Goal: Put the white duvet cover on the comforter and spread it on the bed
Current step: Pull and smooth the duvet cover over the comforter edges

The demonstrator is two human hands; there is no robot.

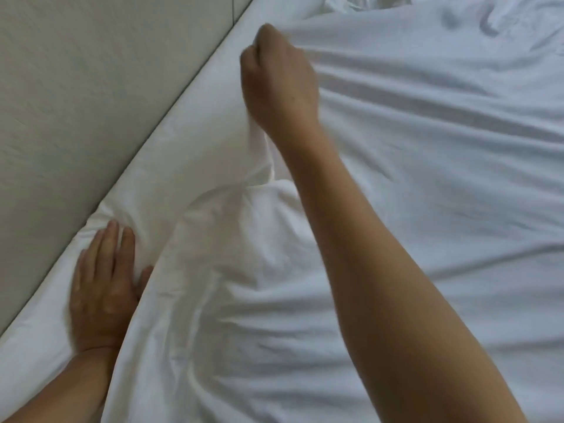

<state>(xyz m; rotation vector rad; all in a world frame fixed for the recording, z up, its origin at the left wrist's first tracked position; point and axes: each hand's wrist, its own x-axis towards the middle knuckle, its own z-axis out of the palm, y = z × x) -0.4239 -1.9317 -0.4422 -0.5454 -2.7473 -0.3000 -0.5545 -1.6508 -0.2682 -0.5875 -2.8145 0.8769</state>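
Note:
The white duvet cover [427, 163] lies wrinkled over most of the bed, with a bulge of the comforter [244, 233] under it near the middle. My right hand [279, 83] reaches far forward and grips a fold of the cover in a fist near the bed's left edge, and the cloth stretches in ridges away from it. My left hand [103, 288] lies flat with straight fingers and presses the white fabric down at the near left edge. The comforter itself is hidden inside the cover.
A grey-beige upholstered panel [91, 87] runs diagonally along the bed's left edge. More bunched white fabric [381, 4] sits at the far top of the view.

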